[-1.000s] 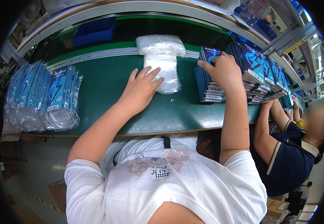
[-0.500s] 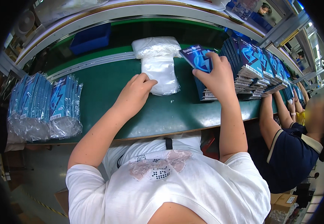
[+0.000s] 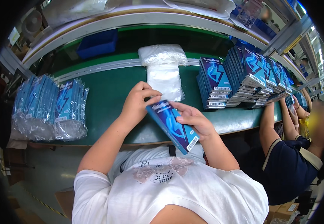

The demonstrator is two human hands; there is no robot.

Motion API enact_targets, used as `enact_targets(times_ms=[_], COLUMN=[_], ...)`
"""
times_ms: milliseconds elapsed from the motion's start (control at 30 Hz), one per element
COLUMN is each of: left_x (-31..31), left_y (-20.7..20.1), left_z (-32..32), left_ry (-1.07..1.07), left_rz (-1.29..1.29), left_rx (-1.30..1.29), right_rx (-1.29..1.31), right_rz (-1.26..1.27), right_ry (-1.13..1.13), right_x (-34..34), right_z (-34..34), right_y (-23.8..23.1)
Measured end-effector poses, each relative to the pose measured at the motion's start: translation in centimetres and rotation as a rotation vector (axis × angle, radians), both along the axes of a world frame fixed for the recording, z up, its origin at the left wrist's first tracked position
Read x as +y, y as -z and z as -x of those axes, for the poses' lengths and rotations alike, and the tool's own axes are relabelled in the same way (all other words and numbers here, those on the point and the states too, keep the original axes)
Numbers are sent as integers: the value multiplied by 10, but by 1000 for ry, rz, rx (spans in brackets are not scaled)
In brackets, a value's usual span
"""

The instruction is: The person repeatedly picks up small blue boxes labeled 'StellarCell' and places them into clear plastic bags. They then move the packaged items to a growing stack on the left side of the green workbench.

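Observation:
My right hand (image 3: pixel 194 120) grips a slim blue box (image 3: pixel 175 128) with a lightning-bolt print, tilted over the table's front edge. Close to the box's upper end, my left hand (image 3: pixel 137 102) has its thumb and fingers pinched together; what lies between them, if anything, is too small to make out. Just beyond those fingertips is a flat pile of clear plastic bags (image 3: pixel 163 80), with a folded bundle of clear plastic (image 3: pixel 162 55) at its far end. Stacks of the same blue boxes (image 3: pixel 214 80) stand on the right.
Bagged blue boxes (image 3: pixel 63 104) stand in rows at the left of the green table (image 3: pixel 107 108). A blue bin (image 3: pixel 97 43) sits behind the metal rail, under a shelf (image 3: pixel 132 18). A co-worker in a dark shirt (image 3: pixel 290 160) reaches in from the right beside the stacks.
My right hand has brought the blue box from the stacks leftward and nearer to me. My left hand stays by the bags, now beside the box's upper end. The view has shifted slightly.

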State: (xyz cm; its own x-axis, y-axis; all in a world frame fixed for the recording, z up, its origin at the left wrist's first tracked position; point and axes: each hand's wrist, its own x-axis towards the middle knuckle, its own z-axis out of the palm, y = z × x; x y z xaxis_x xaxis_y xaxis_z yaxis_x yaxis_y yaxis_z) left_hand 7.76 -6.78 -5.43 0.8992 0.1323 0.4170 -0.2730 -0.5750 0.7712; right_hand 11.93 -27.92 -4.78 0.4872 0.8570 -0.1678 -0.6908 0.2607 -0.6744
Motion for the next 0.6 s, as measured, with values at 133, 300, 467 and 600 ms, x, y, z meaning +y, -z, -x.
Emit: enact_targets(times_ms=[133,300,467,600], left_x=[9,17,-6,-17], left_y=[-2,4,-9,-14], left_z=[3,7,23,37], left_ry=[1,-87,-12,152], left_rz=[-21,249,91,240], left_rx=[153,367,226,282], right_rx=[8,-132,-169,-174], right_rz=[43,164,283,350], right_ry=[8,86,316,526], right_x=[14,2,7,12], right_z=[-19,-23,-3,8], right_y=[7,6,12,19])
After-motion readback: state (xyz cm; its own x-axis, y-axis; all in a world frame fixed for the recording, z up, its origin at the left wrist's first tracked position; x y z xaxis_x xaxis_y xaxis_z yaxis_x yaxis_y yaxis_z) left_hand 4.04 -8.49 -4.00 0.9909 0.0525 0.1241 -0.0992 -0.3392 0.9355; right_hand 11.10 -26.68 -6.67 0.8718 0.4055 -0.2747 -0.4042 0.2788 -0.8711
